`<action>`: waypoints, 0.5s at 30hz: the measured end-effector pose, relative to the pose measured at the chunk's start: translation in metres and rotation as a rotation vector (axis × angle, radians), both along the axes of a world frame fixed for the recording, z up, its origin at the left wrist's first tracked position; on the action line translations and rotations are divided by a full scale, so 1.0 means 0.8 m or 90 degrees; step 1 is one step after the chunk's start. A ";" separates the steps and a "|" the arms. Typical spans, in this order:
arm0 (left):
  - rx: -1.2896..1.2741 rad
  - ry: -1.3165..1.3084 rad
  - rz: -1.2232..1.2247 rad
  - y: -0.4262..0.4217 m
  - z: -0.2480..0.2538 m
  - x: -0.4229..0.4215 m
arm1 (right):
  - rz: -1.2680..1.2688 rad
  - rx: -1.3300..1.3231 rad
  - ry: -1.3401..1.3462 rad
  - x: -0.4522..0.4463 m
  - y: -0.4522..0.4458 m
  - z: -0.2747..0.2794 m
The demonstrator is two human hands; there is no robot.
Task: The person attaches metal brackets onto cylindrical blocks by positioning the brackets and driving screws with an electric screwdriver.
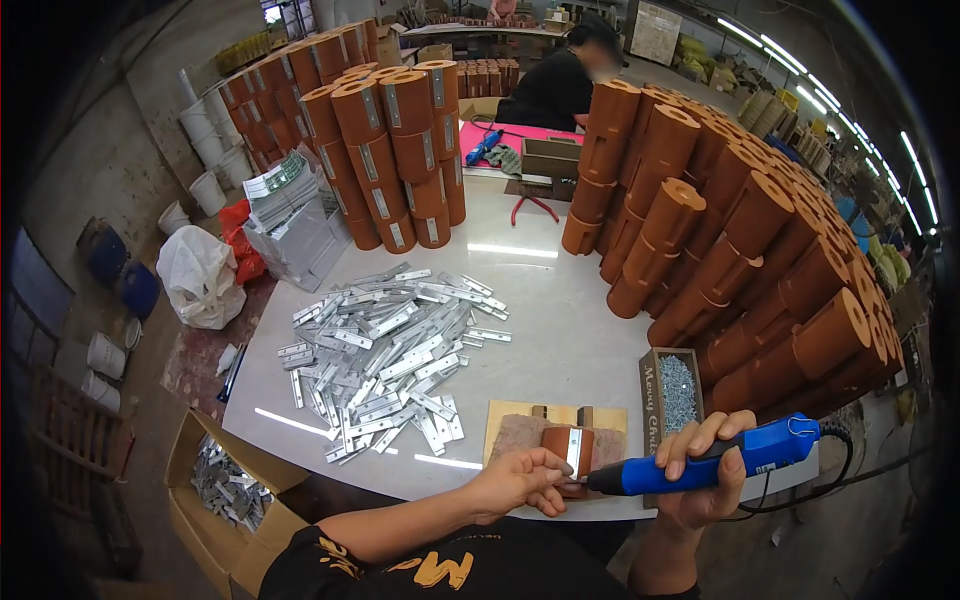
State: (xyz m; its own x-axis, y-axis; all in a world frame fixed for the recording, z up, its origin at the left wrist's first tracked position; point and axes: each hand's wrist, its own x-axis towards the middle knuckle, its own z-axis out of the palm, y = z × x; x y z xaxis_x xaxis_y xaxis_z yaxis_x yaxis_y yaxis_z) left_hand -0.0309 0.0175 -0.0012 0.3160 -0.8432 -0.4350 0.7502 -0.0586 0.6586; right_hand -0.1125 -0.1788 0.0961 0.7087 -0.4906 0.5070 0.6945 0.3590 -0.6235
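A brown cylinder (553,440) with a silver metal strip (574,447) on it lies on a cloth-covered wooden board (502,415) at the table's front edge. My left hand (522,482) touches the near end of the strip, thumb and fingers pinched together; whatever is between them is too small to make out. A blue electric screwdriver (715,467) is in my right hand (704,465), held level, its black tip pointing left and meeting my left fingertips. Just behind my right hand stands a wooden box of small screws (677,392).
Loose metal strips (390,350) are heaped on the left of the table (520,280). Brown cylinders stand stacked at the back left (385,150) and along the right (740,230). Red-handled pliers (535,208) lie behind. A carton (215,530) sits lower left. A person (545,85) works beyond.
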 end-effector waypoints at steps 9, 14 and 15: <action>0.032 -0.023 -0.017 0.001 0.002 -0.002 | -0.005 0.008 -0.006 -0.010 -0.006 0.003; -0.028 0.045 -0.001 0.003 -0.005 -0.003 | 0.015 -0.003 -0.027 -0.010 -0.009 0.004; -0.037 0.057 0.004 0.003 -0.006 -0.003 | 0.016 0.003 -0.030 -0.010 -0.009 0.004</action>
State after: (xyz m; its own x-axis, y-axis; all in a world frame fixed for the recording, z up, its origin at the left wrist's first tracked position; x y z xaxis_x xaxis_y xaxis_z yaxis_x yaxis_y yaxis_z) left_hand -0.0330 0.0200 -0.0057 0.2835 -0.8663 -0.4113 0.8061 -0.0170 0.5915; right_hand -0.1207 -0.1858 0.0995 0.6958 -0.4758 0.5380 0.7142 0.3798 -0.5879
